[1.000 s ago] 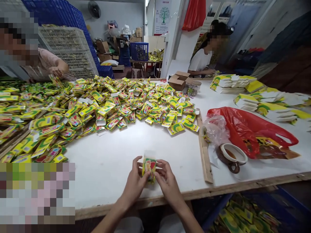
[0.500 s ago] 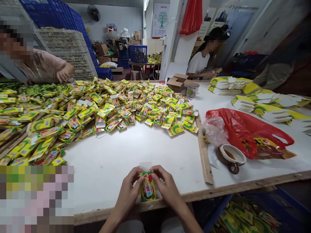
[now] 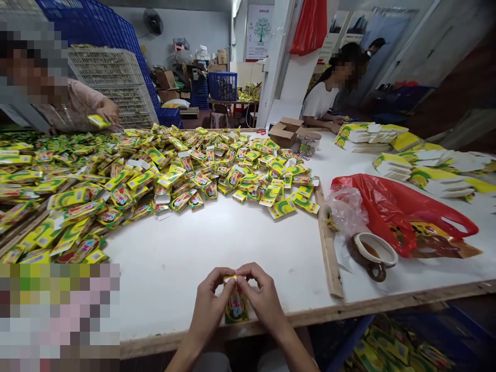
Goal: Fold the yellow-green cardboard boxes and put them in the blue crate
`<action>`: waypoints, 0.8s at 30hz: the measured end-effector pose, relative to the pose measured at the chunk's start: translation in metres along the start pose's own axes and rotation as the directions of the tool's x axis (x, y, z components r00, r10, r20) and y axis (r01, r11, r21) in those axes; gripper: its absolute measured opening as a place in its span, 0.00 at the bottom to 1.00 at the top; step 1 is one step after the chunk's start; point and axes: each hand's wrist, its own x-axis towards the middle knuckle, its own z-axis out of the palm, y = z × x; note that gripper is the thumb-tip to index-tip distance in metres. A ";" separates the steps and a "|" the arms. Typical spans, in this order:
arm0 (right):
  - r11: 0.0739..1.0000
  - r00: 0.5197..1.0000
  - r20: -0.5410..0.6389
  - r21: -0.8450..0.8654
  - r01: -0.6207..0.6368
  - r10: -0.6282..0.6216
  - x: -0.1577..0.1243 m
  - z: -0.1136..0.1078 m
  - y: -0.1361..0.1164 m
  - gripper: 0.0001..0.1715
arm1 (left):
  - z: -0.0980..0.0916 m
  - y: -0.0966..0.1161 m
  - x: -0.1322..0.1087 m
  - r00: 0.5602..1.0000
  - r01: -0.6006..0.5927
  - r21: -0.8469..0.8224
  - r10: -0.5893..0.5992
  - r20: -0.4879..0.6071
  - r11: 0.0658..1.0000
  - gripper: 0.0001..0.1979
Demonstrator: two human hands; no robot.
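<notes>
A small yellow-green printed box (image 3: 236, 307) stands at the table's front edge between my two hands. My left hand (image 3: 215, 292) grips its top from the left, thumb and fingertips pinched at the upper rim. From the right, my right hand (image 3: 258, 289) pinches the same top end, so the fingertips of both hands meet there. Only a sliver of the top flap shows under the fingers. Beyond my hands, a big heap of similar small boxes (image 3: 186, 178) spreads over the white table (image 3: 201, 253).
A wooden strip (image 3: 328, 253) divides the table on the right. Past it lie a brown mug (image 3: 372, 253), a red plastic bag (image 3: 383, 201) and stacks of flat cartons (image 3: 434, 178). A blue crate (image 3: 360, 341) of boxes sits below. Co-workers sit at far left and far right.
My fingertips have come together over the box's top, and the pale flap that stood up is folded down. The co-worker at left has lifted a small box.
</notes>
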 end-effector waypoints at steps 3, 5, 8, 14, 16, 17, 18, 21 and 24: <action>0.998 0.998 -0.020 -0.015 -0.055 0.055 0.006 0.002 -0.002 0.04 | 0.001 0.000 0.004 0.998 0.044 -0.004 -0.044 -0.033 0.999 0.09; 0.996 0.996 -0.031 -0.034 -0.079 0.078 0.009 0.003 -0.003 0.06 | 0.002 -0.002 0.007 0.997 0.055 -0.017 -0.056 -0.049 0.998 0.09; 0.996 0.996 -0.034 -0.042 -0.078 0.077 0.009 0.005 -0.004 0.08 | 0.001 -0.008 0.006 0.996 0.068 -0.061 -0.072 -0.057 0.996 0.10; 0.989 0.991 -0.002 0.062 -0.136 0.136 0.004 0.007 0.000 0.10 | -0.001 -0.013 0.000 0.997 0.065 -0.131 -0.070 -0.031 0.989 0.10; 0.982 0.984 0.001 0.074 -0.176 0.177 0.006 0.007 0.001 0.11 | 0.000 -0.013 0.001 0.996 0.074 -0.127 -0.079 -0.037 0.989 0.09; 0.977 0.981 0.001 0.078 -0.196 0.196 0.008 0.006 0.001 0.12 | 0.000 -0.013 0.002 0.995 0.082 -0.130 -0.088 -0.043 0.988 0.09; 0.974 0.977 0.002 0.084 -0.212 0.213 0.010 0.006 0.002 0.12 | 0.001 -0.013 0.003 0.994 0.093 -0.138 -0.101 -0.048 0.986 0.09; 0.966 0.972 0.014 0.111 -0.235 0.235 0.013 0.005 0.006 0.13 | 0.004 -0.015 0.006 0.989 0.125 -0.191 -0.138 -0.060 0.974 0.08; 0.969 0.976 0.027 0.120 -0.217 0.215 0.013 0.004 0.007 0.14 | 0.006 -0.015 0.007 0.985 0.143 -0.256 -0.162 -0.054 0.956 0.08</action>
